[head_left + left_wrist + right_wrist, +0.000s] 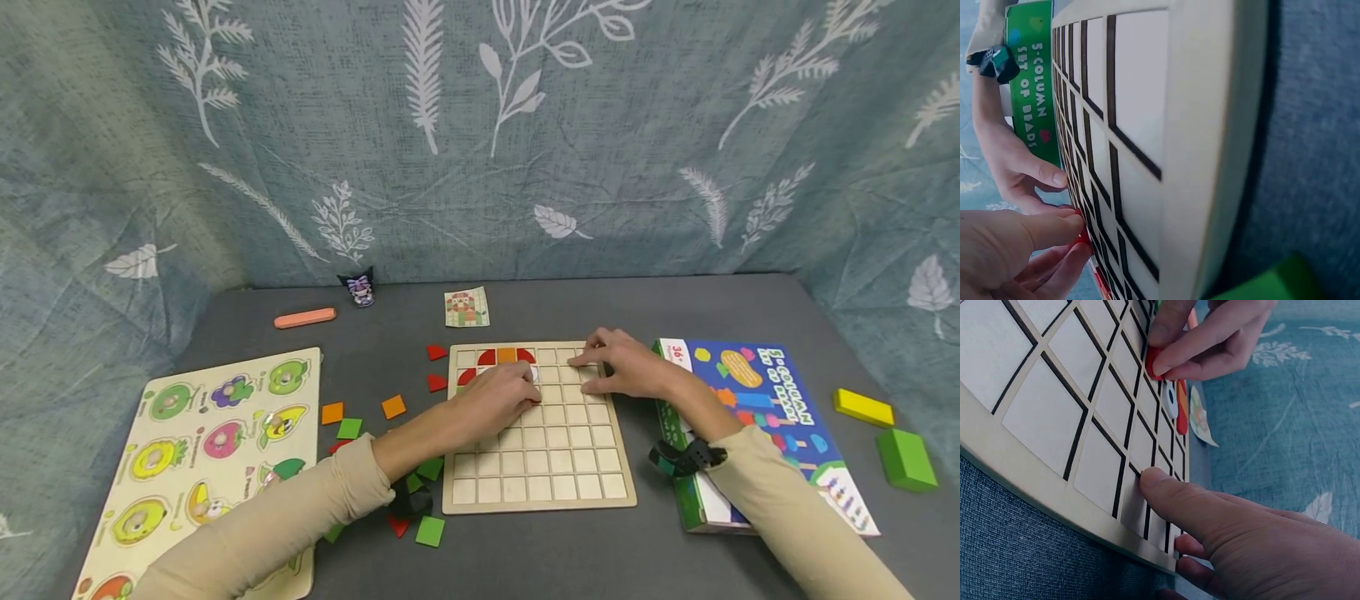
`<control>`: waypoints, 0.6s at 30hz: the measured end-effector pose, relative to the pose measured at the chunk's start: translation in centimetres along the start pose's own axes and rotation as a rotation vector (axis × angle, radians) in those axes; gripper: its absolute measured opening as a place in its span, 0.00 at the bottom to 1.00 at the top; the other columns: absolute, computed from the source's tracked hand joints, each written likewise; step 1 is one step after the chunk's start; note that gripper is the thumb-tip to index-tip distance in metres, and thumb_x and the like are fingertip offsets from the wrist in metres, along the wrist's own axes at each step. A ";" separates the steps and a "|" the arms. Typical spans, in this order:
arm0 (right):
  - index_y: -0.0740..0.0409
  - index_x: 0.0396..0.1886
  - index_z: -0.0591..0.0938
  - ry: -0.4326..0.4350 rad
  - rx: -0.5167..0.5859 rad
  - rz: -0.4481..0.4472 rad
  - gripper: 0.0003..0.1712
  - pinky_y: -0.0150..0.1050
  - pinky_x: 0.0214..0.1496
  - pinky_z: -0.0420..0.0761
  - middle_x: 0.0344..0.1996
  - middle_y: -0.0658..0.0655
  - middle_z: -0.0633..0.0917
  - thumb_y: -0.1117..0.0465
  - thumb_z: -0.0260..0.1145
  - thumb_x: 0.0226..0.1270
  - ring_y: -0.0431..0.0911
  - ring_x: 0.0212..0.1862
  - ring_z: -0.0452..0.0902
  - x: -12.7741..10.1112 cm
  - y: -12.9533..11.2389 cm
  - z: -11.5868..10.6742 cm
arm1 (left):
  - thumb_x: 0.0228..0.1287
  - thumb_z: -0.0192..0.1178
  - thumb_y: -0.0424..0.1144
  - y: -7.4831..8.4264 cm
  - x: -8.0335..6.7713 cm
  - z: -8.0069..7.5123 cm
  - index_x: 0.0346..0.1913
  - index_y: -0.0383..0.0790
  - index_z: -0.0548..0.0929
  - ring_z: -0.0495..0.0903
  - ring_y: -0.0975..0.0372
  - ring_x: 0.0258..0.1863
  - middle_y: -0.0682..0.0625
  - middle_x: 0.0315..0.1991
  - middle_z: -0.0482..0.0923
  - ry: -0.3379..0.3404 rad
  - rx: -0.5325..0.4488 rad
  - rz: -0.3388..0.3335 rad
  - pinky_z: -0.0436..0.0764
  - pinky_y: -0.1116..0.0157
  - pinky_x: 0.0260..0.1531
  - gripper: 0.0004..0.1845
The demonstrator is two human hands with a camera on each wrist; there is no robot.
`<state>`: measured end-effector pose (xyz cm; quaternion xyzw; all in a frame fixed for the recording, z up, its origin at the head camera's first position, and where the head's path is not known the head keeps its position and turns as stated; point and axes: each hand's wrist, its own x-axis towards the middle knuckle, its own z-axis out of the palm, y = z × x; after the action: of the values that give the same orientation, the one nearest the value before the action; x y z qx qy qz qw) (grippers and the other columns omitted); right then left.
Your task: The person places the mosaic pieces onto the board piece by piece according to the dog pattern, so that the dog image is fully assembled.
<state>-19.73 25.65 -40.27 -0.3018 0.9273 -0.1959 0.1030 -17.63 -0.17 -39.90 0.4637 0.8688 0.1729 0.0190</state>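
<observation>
A wooden grid board (555, 467) lies in the middle of the grey table. Red and orange pieces (506, 356) fill part of its top row, and a white round piece (1170, 400) sits just below them. My left hand (528, 387) reaches over the board's upper left and pinches a small red piece (1154, 362) against the grid; that red piece (1082, 237) also shows at its fingertips in the left wrist view. At the upper right corner, my right hand (592, 367) rests flat on the board (1054, 412), its fingers fairly straight and its thumb (1166, 487) on a cell.
Loose coloured tiles (363, 412) lie left of the board. A fruit peg puzzle (202, 450) is at the far left and a bead-set box (757, 417) to the right. Beyond the box are a yellow block (862, 407) and a green block (905, 458). A pattern card (466, 307), a figurine (361, 288) and a pink stick (304, 317) lie at the back.
</observation>
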 end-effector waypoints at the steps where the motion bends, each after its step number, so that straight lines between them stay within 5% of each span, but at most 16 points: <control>1: 0.57 0.58 0.82 -0.002 0.002 -0.001 0.25 0.43 0.43 0.67 0.50 0.63 0.76 0.56 0.70 0.61 0.50 0.45 0.67 0.0 0.0 0.0 | 0.65 0.61 0.31 0.0 0.0 0.0 0.38 0.41 0.89 0.80 0.59 0.37 0.47 0.37 0.81 0.001 -0.003 0.000 0.79 0.68 0.37 0.07; 11: 0.57 0.58 0.81 -0.006 0.008 0.000 0.25 0.45 0.44 0.69 0.51 0.63 0.76 0.55 0.70 0.62 0.51 0.46 0.68 0.2 -0.1 0.1 | 0.64 0.61 0.30 0.3 -0.5 0.0 0.32 0.43 0.89 0.73 0.62 0.29 0.49 0.30 0.77 -0.024 0.078 -0.003 0.71 0.72 0.30 0.08; 18: 0.56 0.58 0.81 -0.011 0.008 0.007 0.25 0.43 0.43 0.68 0.51 0.63 0.75 0.55 0.69 0.62 0.51 0.46 0.67 0.2 0.0 0.1 | 0.66 0.61 0.34 0.0 -1.8 -0.5 0.40 0.41 0.89 0.79 0.59 0.42 0.48 0.41 0.82 -0.034 0.009 -0.035 0.79 0.66 0.44 0.07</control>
<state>-19.82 25.51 -40.40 -0.2991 0.9270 -0.1976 0.1099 -16.77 -1.78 -39.62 0.4514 0.8770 0.1608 0.0349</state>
